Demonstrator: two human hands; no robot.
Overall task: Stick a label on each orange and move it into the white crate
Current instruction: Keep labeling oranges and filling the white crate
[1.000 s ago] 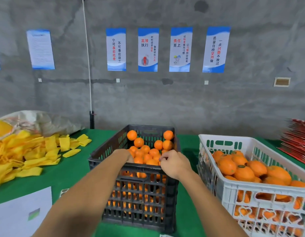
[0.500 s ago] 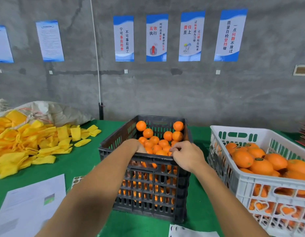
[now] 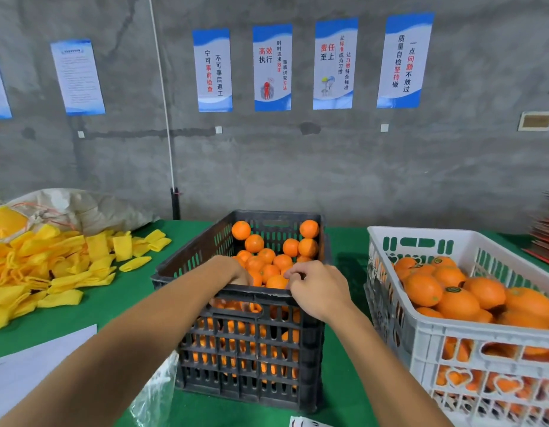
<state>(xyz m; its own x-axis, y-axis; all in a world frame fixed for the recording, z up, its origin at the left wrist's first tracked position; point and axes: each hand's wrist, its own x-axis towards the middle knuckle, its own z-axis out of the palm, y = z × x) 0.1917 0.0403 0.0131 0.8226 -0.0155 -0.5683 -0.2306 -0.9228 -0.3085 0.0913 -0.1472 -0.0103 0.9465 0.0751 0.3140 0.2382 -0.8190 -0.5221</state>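
Both hands stay inside the black crate point(image 3: 245, 298), fingers curled, grips hidden.

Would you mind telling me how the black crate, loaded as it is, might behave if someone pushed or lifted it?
The black crate looks packed with oranges nearly to its rim, so it is probably heavy and would drag on the green table cover rather than slide. Its slotted walls look rigid, so it should hold shape. The loose top oranges would likely roll if it tilts.

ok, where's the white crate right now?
Head view, right side: the white crate sits on the green table, just right of the black crate, beside the right hand.
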